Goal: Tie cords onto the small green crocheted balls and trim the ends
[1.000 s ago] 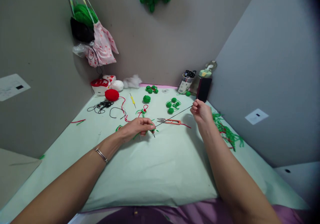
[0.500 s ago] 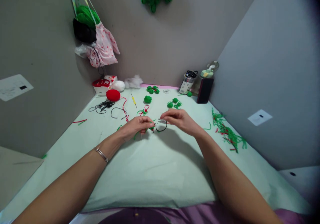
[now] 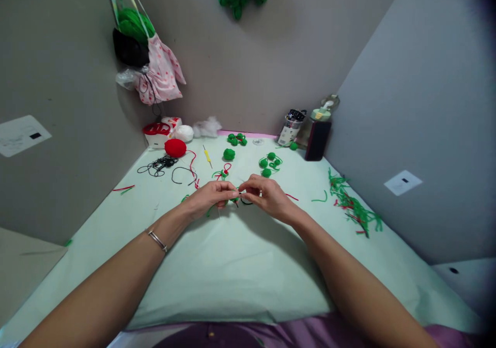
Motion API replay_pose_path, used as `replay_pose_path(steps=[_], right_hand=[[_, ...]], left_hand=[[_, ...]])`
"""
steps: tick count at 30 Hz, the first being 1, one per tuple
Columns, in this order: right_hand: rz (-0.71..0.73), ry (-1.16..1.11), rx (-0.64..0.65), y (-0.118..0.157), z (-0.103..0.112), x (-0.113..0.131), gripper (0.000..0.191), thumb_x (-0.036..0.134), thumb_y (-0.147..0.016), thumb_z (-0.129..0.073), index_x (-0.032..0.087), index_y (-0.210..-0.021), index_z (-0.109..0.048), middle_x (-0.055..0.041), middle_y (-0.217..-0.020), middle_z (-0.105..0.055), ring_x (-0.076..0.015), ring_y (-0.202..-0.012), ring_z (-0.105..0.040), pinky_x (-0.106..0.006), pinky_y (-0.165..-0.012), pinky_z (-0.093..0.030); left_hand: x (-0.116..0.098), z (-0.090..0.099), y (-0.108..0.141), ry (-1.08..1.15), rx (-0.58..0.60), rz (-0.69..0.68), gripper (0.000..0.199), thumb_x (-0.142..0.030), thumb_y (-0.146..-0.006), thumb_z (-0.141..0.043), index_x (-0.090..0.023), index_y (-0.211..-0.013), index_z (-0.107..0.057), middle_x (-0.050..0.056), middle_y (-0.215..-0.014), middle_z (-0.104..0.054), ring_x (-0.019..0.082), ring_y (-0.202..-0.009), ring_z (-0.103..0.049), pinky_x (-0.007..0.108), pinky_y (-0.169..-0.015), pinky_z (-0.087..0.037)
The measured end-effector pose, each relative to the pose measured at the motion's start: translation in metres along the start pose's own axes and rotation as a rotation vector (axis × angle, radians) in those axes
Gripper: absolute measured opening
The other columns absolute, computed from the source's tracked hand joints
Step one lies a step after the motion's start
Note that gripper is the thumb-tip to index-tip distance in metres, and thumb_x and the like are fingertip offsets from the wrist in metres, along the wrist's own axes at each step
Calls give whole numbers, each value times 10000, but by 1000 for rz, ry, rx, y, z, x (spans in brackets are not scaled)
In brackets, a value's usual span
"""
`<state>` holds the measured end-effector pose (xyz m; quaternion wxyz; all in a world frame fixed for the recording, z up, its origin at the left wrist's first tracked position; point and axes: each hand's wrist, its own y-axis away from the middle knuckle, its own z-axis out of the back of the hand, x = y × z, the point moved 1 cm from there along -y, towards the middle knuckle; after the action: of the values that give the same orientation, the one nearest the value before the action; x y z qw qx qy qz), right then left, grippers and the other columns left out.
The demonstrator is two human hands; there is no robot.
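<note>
Over the middle of the table, my left hand (image 3: pixel 211 198) pinches a small green yarn piece (image 3: pixel 234 199), mostly hidden by its fingers. A black yarn (image 3: pixel 245 201) curves out of that piece and passes below my right hand (image 3: pixel 265 195). The right fingertips are closed on the black yarn close to the left fingertips, almost touching them. Whether the right hand also holds a tool is hidden. Just beyond the left hand lies a small green and red yarn piece with a red loop (image 3: pixel 227 168).
Green yarn balls (image 3: pixel 229 154) and a yellow-handled crochet hook (image 3: pixel 208 155) lie farther back. Red yarn (image 3: pixel 175 148) and tangled black cord (image 3: pixel 157 166) are at the left. Yarn scraps (image 3: pixel 358 211) lie at the right, near a phone (image 3: pixel 318 140) and a pen cup (image 3: pixel 290 129).
My right hand has moved left and down to meet the left fingertips. The grey pointed tool at its fingers no longer shows clearly. My left hand stays in place.
</note>
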<state>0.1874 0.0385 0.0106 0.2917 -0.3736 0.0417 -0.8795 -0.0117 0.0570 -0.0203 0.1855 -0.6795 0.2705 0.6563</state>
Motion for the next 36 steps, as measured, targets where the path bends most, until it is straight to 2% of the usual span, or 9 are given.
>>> replay_pose_path(steps=[5, 22, 28, 36], right_hand=[[10, -1, -25, 0, 0, 0, 118, 156, -871, -584, 182, -804, -679, -10, -773, -580, -110, -660, -531, -241, -613, -389], [-45, 81, -111, -2, 0, -10, 110, 125, -813, -575, 183, -748, -641, -3, -753, -557, -105, -629, -494, -243, -593, -361], [-58, 82, -106, -2, 1, -10, 101, 145, -818, -574, 188, -755, -640, -4, -759, -561, -106, -632, -490, -245, -592, -354], [-71, 46, -57, -2, 2, -12, 97, 157, -826, -565, 185, -767, -637, -2, -767, -576, -108, -654, -498, -248, -617, -372]], left_hand=[[1, 0, -1, 4, -1, 6, 259, -396, -773, -718, -153, -842, -663, 17, -806, -635, 61, -533, -372, 257, -548, -324], [1, 0, -1, 0, -20, 25, 273, -392, -767, -731, -142, -840, -649, 31, -800, -634, 66, -539, -372, 251, -538, -315], [1, 0, -1, -7, -24, 30, 272, -389, -759, -736, -145, -841, -650, 28, -798, -637, 65, -534, -379, 249, -537, -332], [-1, 3, 0, 21, -16, 3, 221, -308, -772, -728, -152, -912, -658, 29, -841, -655, 82, -600, -486, 267, -616, -379]])
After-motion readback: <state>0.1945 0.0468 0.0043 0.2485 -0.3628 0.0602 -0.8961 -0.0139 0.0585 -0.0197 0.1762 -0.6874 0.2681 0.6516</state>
